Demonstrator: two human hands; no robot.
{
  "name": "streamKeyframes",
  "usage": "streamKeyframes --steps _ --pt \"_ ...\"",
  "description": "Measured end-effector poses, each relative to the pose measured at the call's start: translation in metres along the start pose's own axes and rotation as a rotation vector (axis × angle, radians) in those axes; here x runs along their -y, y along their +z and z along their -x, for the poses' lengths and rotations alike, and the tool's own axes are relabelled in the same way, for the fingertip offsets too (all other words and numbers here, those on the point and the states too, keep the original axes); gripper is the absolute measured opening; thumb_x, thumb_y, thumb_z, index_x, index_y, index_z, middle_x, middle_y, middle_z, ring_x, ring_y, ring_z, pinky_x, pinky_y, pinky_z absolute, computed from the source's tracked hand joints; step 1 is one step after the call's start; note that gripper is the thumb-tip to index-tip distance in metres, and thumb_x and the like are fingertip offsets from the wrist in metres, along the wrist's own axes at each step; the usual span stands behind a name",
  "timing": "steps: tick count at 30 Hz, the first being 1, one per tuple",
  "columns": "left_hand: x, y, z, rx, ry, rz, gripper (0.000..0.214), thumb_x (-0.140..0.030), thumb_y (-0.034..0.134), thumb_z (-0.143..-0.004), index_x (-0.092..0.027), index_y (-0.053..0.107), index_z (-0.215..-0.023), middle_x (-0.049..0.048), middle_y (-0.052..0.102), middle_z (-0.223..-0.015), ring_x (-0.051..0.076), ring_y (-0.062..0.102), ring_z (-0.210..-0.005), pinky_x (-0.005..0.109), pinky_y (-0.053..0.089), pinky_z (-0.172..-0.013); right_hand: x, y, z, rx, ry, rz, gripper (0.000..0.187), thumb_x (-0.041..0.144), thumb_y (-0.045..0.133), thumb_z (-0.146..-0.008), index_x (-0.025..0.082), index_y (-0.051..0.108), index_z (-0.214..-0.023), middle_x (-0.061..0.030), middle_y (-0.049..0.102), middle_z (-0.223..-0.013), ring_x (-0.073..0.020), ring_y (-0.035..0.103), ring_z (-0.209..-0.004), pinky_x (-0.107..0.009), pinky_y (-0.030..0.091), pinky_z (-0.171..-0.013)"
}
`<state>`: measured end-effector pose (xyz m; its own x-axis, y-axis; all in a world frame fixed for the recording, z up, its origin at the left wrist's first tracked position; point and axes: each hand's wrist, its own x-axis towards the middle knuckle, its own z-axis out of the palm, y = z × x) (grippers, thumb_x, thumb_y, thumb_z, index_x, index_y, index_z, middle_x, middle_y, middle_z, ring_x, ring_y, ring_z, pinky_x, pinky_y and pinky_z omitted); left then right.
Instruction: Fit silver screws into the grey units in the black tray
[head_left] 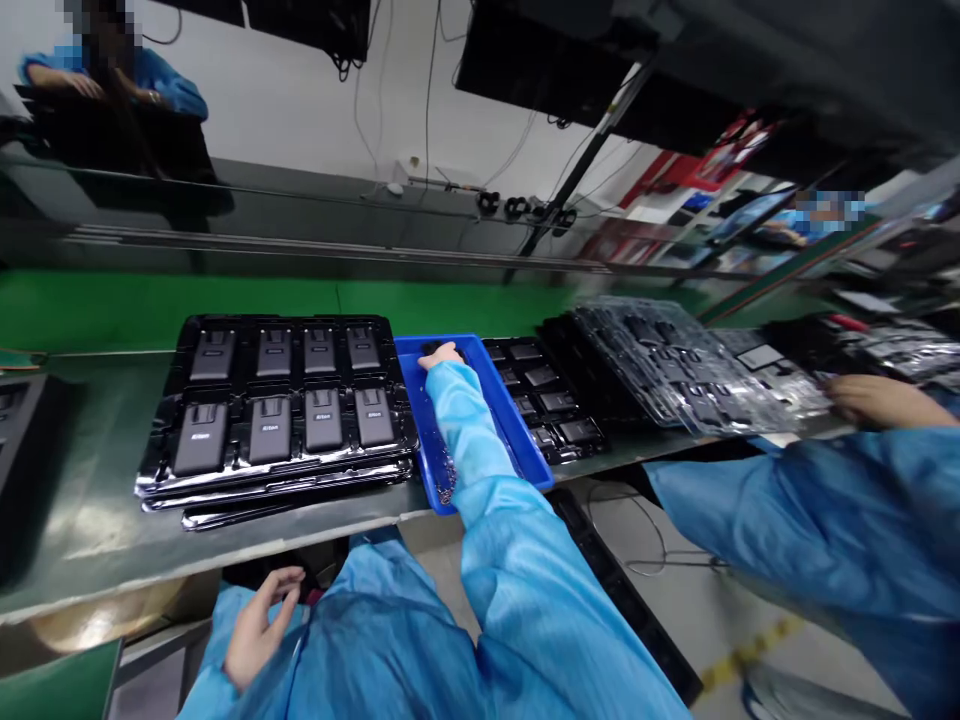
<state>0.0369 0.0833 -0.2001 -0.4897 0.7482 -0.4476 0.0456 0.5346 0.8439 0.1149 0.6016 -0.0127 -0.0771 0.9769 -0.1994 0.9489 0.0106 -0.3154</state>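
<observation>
My right hand [441, 356] reaches along a blue plastic bin [525, 440] to its far end, in a light blue sleeve. Its fingers are curled down on a small dark part [430, 347] there. Small loose metal bits [445, 480] lie at the bin's near end. My left hand [259, 625] rests on my lap below the table edge, fingers loosely apart and holding nothing. Left of the bin stands a stack of black trays [161, 450] holding dark grey rectangular units [271, 428] in two rows.
Right of the bin lie another black tray of units [551, 405] and clear plastic trays [660, 370]. A co-worker's hand [874, 400] and blue sleeve [825, 530] are at the right. A green conveyor belt [112, 305] runs behind. Other people sit at the far side.
</observation>
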Motion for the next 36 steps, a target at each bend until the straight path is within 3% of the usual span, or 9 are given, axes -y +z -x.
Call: streamKeyframes --steps 3,7,11,15,18,21,29,32,36 --pt "-0.001 -0.001 -0.005 0.006 0.007 -0.003 0.077 -0.090 0.045 -0.073 -0.029 0.051 -0.120 -0.0014 0.064 -0.133 0.018 0.061 -0.129 0.034 0.047 -0.122 -0.012 -0.008 -0.003 0.021 0.055 0.024 0.075 0.046 0.068 -0.094 0.007 0.041 -0.152 -0.0198 0.051 -0.139 -0.0251 0.053 -0.127 -0.049 0.040 -0.113" --pt "0.001 0.006 -0.008 0.018 0.025 0.009 0.057 -0.080 0.044 -0.082 -0.035 0.052 -0.117 -0.0065 0.064 -0.129 0.016 0.061 -0.128 0.034 0.047 -0.121 -0.013 -0.002 0.003 0.020 0.052 0.045 0.075 0.052 0.064 -0.096 0.006 0.042 -0.151 -0.0214 0.044 -0.146 -0.0266 0.047 -0.135 -0.050 0.038 -0.115" --pt "-0.005 0.011 -0.009 0.015 0.047 0.005 0.053 -0.073 0.043 -0.085 -0.032 0.054 -0.117 -0.0032 0.064 -0.128 0.016 0.062 -0.126 0.032 0.050 -0.117 -0.007 0.002 0.002 0.049 0.043 0.052 0.068 0.050 0.065 -0.095 0.006 0.050 -0.144 -0.0207 0.041 -0.148 -0.0240 0.050 -0.130 -0.042 0.045 -0.109" --pt "-0.012 0.009 -0.006 0.019 0.050 -0.003 0.053 -0.071 0.041 -0.087 -0.029 0.053 -0.118 -0.0015 0.064 -0.131 0.015 0.063 -0.124 0.029 0.050 -0.115 -0.016 -0.004 -0.002 0.034 0.002 0.052 0.066 0.055 0.064 -0.094 0.006 0.056 -0.137 -0.0198 0.044 -0.145 -0.0235 0.052 -0.127 -0.043 0.045 -0.110" --pt "-0.014 0.007 -0.001 0.058 0.022 -0.011 0.048 -0.064 0.041 -0.091 -0.028 0.052 -0.120 -0.0023 0.064 -0.130 0.013 0.061 -0.126 0.028 0.047 -0.118 -0.032 -0.012 -0.002 -0.050 0.024 0.033 0.072 0.063 0.056 -0.097 0.007 0.052 -0.142 -0.0203 0.046 -0.143 -0.0235 0.054 -0.125 -0.042 0.046 -0.108" --pt "-0.017 0.010 0.005 0.019 0.009 -0.001 0.045 -0.057 0.038 -0.094 -0.024 0.051 -0.122 -0.0003 0.064 -0.129 0.013 0.061 -0.125 0.029 0.046 -0.118 -0.045 -0.014 -0.004 -0.125 0.076 0.035 0.075 0.065 0.055 -0.096 0.009 0.047 -0.147 -0.0220 0.040 -0.149 -0.0266 0.050 -0.130 -0.044 0.045 -0.108" --pt "-0.042 0.013 0.015 0.027 -0.013 0.005 0.044 -0.048 0.040 -0.095 -0.018 0.051 -0.126 0.0037 0.061 -0.134 0.011 0.059 -0.126 0.028 0.044 -0.119 -0.047 0.002 -0.020 -0.124 0.146 0.027 0.072 0.054 0.068 -0.091 0.014 0.046 -0.147 -0.0209 0.044 -0.146 -0.0286 0.049 -0.132 -0.046 0.041 -0.112" --pt "-0.041 0.012 0.020 0.034 0.000 -0.010 0.044 -0.048 0.040 -0.096 -0.018 0.050 -0.127 0.0035 0.060 -0.136 0.010 0.058 -0.126 0.026 0.044 -0.119 -0.049 0.005 -0.029 -0.096 0.132 0.002 0.059 0.044 0.071 -0.088 0.014 0.053 -0.136 -0.0185 0.045 -0.145 -0.0279 0.048 -0.132 -0.047 0.039 -0.112" --pt "-0.043 0.011 0.025 0.044 0.026 -0.040 0.044 -0.046 0.039 -0.097 -0.016 0.051 -0.128 0.0044 0.060 -0.135 0.009 0.059 -0.126 0.025 0.044 -0.118 -0.063 -0.001 -0.038 0.006 0.046 -0.092 0.033 0.045 0.066 -0.086 0.013 0.060 -0.091 -0.0153 0.054 -0.134 -0.0272 0.040 -0.139 -0.053 0.028 -0.118"
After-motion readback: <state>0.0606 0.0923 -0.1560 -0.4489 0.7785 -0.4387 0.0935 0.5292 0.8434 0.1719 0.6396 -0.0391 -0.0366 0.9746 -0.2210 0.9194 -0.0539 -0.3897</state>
